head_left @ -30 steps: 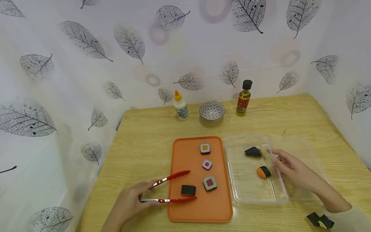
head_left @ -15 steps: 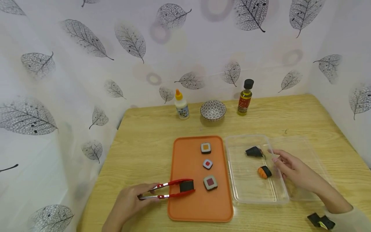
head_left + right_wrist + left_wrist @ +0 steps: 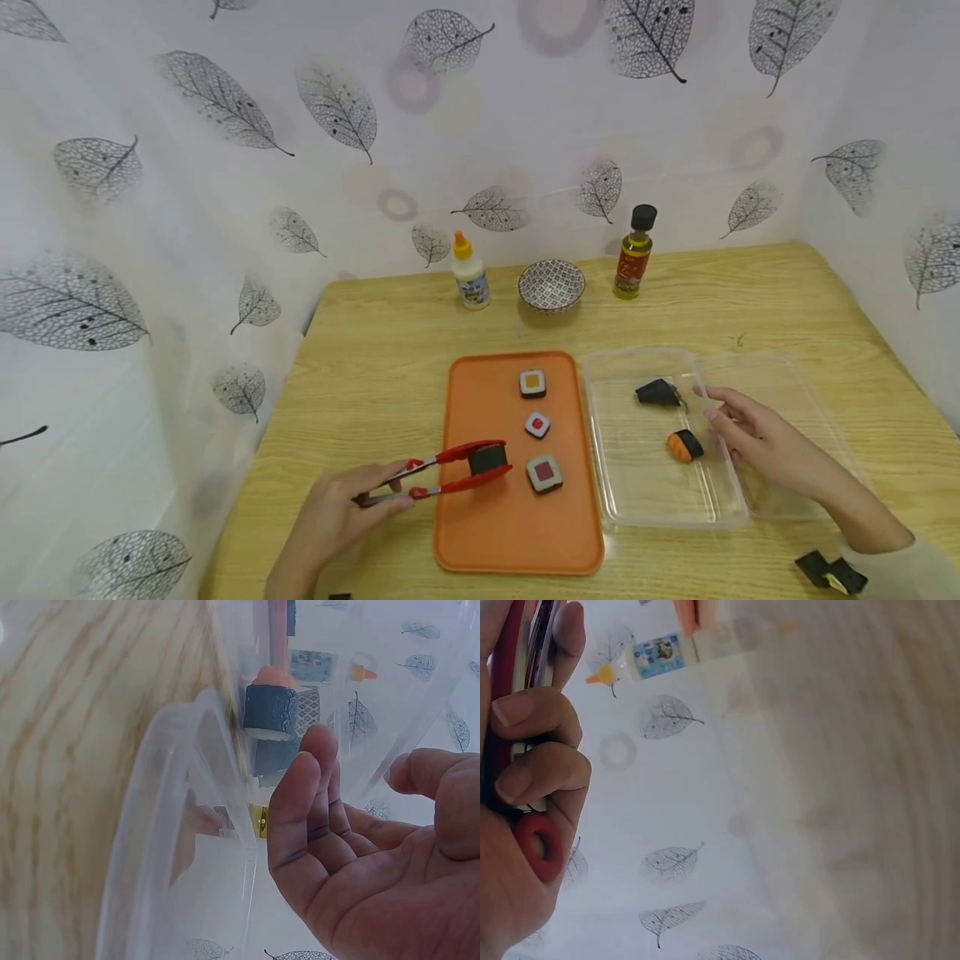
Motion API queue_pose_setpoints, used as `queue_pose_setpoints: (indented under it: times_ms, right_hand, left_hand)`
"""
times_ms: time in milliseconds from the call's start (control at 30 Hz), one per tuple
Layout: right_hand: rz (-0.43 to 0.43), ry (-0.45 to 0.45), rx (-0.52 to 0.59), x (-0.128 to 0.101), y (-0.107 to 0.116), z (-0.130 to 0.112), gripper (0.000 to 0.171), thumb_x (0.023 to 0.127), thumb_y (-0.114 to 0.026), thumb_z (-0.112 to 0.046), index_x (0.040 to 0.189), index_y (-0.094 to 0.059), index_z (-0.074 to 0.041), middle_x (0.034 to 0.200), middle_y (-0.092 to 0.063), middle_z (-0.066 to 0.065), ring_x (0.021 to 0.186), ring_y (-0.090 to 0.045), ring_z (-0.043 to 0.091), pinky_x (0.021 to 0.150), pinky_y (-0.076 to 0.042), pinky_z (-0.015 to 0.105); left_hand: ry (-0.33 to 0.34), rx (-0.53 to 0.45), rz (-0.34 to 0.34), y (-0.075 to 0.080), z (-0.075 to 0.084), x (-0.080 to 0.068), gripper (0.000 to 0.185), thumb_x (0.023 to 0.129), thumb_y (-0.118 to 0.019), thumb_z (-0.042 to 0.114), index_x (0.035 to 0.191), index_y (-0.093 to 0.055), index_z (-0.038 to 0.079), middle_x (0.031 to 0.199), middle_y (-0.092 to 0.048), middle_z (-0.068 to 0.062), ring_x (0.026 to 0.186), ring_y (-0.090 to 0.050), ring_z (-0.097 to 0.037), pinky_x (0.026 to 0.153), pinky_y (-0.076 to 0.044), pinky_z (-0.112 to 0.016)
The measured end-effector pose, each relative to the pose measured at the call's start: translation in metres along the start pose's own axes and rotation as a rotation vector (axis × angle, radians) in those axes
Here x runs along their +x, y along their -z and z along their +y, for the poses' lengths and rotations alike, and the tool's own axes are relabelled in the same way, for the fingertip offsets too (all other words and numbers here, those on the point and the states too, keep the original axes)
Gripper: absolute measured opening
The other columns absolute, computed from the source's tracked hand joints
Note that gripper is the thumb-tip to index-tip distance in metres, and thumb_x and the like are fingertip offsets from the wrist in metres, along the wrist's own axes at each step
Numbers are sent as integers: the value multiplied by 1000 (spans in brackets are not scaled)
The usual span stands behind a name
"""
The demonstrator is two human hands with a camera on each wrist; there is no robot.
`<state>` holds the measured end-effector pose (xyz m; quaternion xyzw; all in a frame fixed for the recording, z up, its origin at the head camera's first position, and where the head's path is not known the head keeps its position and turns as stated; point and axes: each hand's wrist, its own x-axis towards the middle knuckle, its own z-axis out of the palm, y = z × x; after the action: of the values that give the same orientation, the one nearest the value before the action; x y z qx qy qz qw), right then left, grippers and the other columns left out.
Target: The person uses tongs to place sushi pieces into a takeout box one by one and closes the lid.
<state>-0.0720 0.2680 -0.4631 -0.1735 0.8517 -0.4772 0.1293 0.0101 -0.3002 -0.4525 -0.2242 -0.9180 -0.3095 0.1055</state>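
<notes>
My left hand (image 3: pixel 341 508) grips red-tipped metal tongs (image 3: pixel 457 452) at the left of the orange tray (image 3: pixel 517 537). Between the tongs' red tips is a dark-wrapped sushi roll (image 3: pixel 487 460), over the tray; whether it clears the surface I cannot tell. In the left wrist view, curled fingers (image 3: pixel 544 716) wrap the tongs' handle. At the right wall of a clear plastic box (image 3: pixel 637 504), my right hand (image 3: pixel 757 433) touches the rim with relaxed fingers, the thumb apart from them. Inside the box lie a dark cone-shaped sushi (image 3: pixel 657 392) and an orange-topped sushi (image 3: pixel 684 446).
On the tray are three sushi rolls with yellow (image 3: pixel 532 383), red (image 3: pixel 537 425) and dark red (image 3: pixel 543 473) centres. Behind stand a glue bottle (image 3: pixel 470 279), a patterned bowl (image 3: pixel 551 287) and an oil bottle (image 3: pixel 632 258). Dark pieces (image 3: pixel 831 572) lie by the right sleeve.
The tongs have closed around the dark-wrapped roll, then shifted it slightly away from me and to the right. My right hand has stayed at the box wall.
</notes>
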Motion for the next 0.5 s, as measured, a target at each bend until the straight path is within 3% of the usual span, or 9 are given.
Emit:
queue_pose_setpoints:
  times_ms: [167, 333, 500]
  right_hand:
    - [7, -4, -12, 0, 1, 1, 48, 115, -41, -13, 155, -34, 12, 82, -57, 2, 61, -55, 16, 52, -47, 30]
    - [16, 9, -13, 1, -1, 3, 48, 114, -42, -10, 155, -34, 13, 84, -57, 3, 61, -55, 16, 52, -47, 30]
    - [22, 15, -28, 0, -2, 3, 48, 114, -42, -10, 155, -34, 12, 87, -57, 4, 61, -54, 16, 51, -46, 30]
  left_hand:
    - [-95, -45, 16, 0, 10, 18, 49, 81, -90, 24, 128, -77, 22, 88, -76, 14, 59, -41, 12, 54, -39, -6]
    - [-217, -16, 14, -4, 23, 43, 48, 81, -90, 30, 126, -78, 19, 94, -81, 7, 67, -62, 6, 63, -52, -11]
    - [-337, 8, 11, -19, 38, 71, 43, 87, -84, 40, 123, -80, 18, 92, -81, 8, 73, -72, 1, 67, -57, -16]
